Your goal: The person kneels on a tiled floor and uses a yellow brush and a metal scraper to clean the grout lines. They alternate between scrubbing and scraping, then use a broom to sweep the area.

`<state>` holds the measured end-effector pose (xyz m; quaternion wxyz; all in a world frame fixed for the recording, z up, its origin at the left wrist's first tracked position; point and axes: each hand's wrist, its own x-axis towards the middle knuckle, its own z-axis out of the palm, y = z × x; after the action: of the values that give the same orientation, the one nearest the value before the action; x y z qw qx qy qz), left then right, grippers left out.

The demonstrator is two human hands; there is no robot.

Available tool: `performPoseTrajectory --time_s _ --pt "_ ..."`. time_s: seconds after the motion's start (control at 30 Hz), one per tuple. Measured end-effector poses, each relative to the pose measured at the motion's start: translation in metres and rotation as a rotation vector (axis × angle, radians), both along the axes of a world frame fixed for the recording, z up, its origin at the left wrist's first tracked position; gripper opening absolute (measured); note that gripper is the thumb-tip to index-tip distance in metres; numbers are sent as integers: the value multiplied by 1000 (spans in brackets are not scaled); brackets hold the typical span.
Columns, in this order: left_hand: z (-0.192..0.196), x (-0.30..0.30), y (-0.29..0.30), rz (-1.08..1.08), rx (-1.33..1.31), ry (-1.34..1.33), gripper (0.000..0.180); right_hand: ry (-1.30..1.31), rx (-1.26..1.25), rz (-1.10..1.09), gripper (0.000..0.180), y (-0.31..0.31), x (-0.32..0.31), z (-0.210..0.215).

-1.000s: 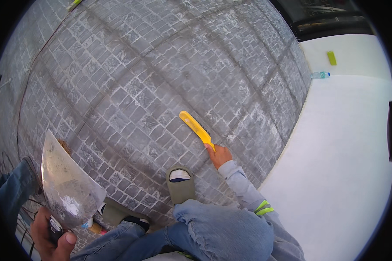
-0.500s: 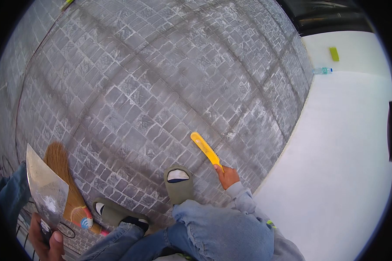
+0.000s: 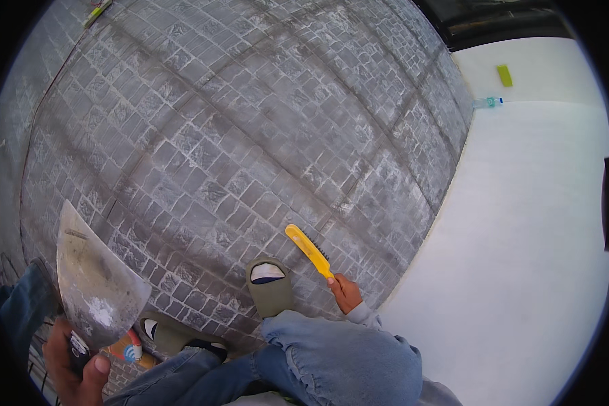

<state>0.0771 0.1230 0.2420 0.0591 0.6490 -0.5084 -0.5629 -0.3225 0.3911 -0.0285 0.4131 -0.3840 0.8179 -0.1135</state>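
Note:
My right hand [image 3: 346,295] is closed round the handle end of a yellow wire brush [image 3: 309,252], whose dark bristles face right. The brush is held just beyond my right foot, over grey stone-patterned paving [image 3: 250,145]. At the lower left, my left hand [image 3: 74,369] grips the dark handle of a trowel [image 3: 98,291]. Its broad, pointed metal blade tilts up and away from me, with a bright glint near the handle. Behind the blade lies a straw broom [image 3: 130,348], and only its bound part with red and blue bands shows.
My olive slides [image 3: 271,291] stand on the paving. Another person's jeans leg [image 3: 20,304] is at the left edge. Along the right runs a smooth white surface [image 3: 521,223], with a plastic bottle [image 3: 488,103] and a yellow-green block [image 3: 505,76] at its far end.
The trowel has turned and moved right, covering most of the broom. The brush has shifted slightly left and nearer, and its bristles now show. The view has moved a little.

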Motion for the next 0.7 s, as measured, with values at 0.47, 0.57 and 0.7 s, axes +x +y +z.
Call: performPoseTrajectory --time_s 0.47,0.57,0.7 --pt "0 23 12 -122 -66 -185 55 132 -221 -33 49 -116 20 -50" --pt "0 26 10 -69 -30 39 41 106 -85 -67 49 -64 33 -29" --pt "-2 34 18 132 12 -88 41 185 13 -8 48 -3 48 -12"
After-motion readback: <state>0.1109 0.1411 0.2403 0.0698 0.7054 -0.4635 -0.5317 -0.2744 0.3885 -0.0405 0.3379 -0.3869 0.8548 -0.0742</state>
